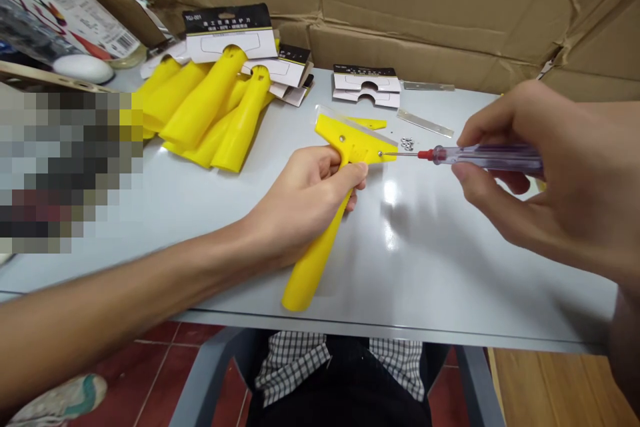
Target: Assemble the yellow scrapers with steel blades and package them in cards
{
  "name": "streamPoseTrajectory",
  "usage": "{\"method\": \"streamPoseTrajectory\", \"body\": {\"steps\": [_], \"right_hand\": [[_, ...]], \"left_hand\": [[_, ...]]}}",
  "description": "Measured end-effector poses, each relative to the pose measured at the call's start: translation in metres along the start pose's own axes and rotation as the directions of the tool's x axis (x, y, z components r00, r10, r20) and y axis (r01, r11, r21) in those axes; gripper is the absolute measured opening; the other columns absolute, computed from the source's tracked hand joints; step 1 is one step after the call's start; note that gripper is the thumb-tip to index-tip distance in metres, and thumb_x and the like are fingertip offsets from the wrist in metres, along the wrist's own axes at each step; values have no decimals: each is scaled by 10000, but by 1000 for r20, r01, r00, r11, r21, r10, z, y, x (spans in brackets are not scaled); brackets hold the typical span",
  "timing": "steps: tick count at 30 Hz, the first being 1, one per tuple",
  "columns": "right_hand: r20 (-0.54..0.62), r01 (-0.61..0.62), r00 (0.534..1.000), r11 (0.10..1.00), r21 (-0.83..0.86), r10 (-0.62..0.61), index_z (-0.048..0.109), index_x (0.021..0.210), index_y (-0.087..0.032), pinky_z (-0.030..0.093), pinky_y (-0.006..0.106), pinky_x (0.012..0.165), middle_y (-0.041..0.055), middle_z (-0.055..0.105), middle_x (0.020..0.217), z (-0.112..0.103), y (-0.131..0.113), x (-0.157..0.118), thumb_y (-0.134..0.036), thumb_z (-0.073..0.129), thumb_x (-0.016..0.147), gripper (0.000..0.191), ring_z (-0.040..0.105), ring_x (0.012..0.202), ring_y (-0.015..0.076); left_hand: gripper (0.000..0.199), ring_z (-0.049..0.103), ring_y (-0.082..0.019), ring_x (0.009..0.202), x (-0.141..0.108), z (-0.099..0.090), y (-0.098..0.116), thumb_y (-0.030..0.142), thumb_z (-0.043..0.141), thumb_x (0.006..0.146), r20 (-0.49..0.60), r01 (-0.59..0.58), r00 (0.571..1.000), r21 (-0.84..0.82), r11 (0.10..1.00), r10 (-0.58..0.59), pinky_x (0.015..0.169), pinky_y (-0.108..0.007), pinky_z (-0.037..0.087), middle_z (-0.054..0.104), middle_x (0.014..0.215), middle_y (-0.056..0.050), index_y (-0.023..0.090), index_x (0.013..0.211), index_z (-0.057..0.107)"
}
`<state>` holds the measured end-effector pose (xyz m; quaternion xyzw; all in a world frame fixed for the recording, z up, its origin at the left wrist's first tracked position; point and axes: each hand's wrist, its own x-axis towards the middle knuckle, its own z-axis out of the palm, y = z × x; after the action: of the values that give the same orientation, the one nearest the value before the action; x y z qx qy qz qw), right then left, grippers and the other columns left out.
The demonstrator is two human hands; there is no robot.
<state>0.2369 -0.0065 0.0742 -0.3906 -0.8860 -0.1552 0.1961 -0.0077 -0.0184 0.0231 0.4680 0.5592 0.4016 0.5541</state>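
Note:
My left hand (305, 203) grips a yellow plastic scraper (315, 260) at the neck, just below its wide head, with the long handle slanting down towards the table's front edge. A clear blade edge shows along the far side of the head. My right hand (530, 187) pinches a small screwdriver (487, 157) with a clear handle and red collar. Its thin metal tip touches a small screw (381, 154) at the right end of the scraper head. The fingers of my left hand hide the middle of the neck.
Several yellow scraper handles (205, 113) lie heaped at the left, among black-and-white packaging cards (230, 33). More cards (367, 87), loose metal blades (425, 123) and a few small screws (407, 143) lie on the grey table (450, 280). Cardboard sheets stand behind it.

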Motion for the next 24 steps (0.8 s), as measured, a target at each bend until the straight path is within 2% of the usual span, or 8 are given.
{"method": "streamPoseTrajectory", "body": {"steps": [2, 5, 9, 13, 15, 18, 21, 24], "right_hand": [[-4, 14, 1000, 1000, -13, -15, 652, 1057, -273, 395, 353, 576, -11, 682, 719, 1, 0, 0, -349, 596, 992, 114, 606, 554, 199], [-33, 28, 999, 998, -65, -30, 662, 966, -250, 404, 350, 569, -19, 623, 621, 3, -1, 1, -405, 558, 1052, 206, 557, 499, 193], [-8, 47, 999, 998, -34, -47, 653, 1047, -249, 342, 335, 540, -46, 575, 613, 1, -2, 1, -356, 606, 950, 152, 518, 458, 169], [-33, 51, 998, 999, 0, -51, 663, 1071, -248, 301, 323, 525, -47, 638, 665, 0, -1, 0, -337, 679, 927, 170, 562, 511, 151], [-87, 50, 995, 998, -45, -54, 684, 958, -245, 278, 331, 518, -43, 588, 593, 3, 0, 1, -376, 693, 948, 132, 504, 493, 157], [-108, 28, 993, 996, -79, -37, 643, 765, -246, 242, 348, 519, -40, 438, 492, 5, 1, 3, -413, 619, 996, 286, 350, 446, 159], [-18, 25, 999, 999, -34, -26, 672, 947, -226, 273, 354, 533, -24, 522, 573, 3, 3, 3, -445, 571, 1003, 248, 444, 481, 177], [14, 52, 999, 998, 25, -52, 633, 1107, -235, 322, 342, 539, -25, 613, 688, 0, 4, 2, -405, 631, 945, 235, 569, 552, 174]], "left_hand": [[277, 505, -165, 587, 0, -1, -1, 291, 736, 874, 7, 10, 1000, 10, 1000, -10, 551, -309, 355, 586, 615, -25, 211, 647, 600], [270, 513, -172, 594, 1, -1, -2, 302, 732, 875, 8, 8, 1000, 11, 1000, -9, 563, -316, 365, 587, 618, -25, 213, 653, 606], [274, 529, -171, 603, 1, -1, -2, 291, 732, 880, 7, -15, 1000, 8, 1000, 15, 579, -314, 382, 591, 620, -26, 209, 653, 603], [272, 518, -167, 590, 1, -1, -1, 294, 719, 889, 7, -8, 1000, 27, 1000, 7, 561, -311, 367, 592, 614, -25, 210, 656, 606], [279, 510, -167, 584, 1, -1, -1, 295, 714, 887, 5, 1, 1000, 33, 999, -2, 557, -311, 365, 587, 608, -23, 214, 645, 601], [277, 511, -169, 588, 1, -1, -1, 298, 722, 877, 10, -2, 1000, 21, 1000, 2, 560, -313, 369, 586, 610, -25, 216, 642, 601], [273, 522, -169, 596, 1, -1, -2, 307, 732, 874, 15, -12, 1000, 15, 1000, 12, 560, -313, 368, 588, 616, -26, 213, 652, 604], [272, 530, -165, 600, 1, -2, -3, 312, 730, 884, 17, -23, 1000, 35, 999, 22, 565, -309, 373, 594, 624, -24, 208, 666, 605]]}}
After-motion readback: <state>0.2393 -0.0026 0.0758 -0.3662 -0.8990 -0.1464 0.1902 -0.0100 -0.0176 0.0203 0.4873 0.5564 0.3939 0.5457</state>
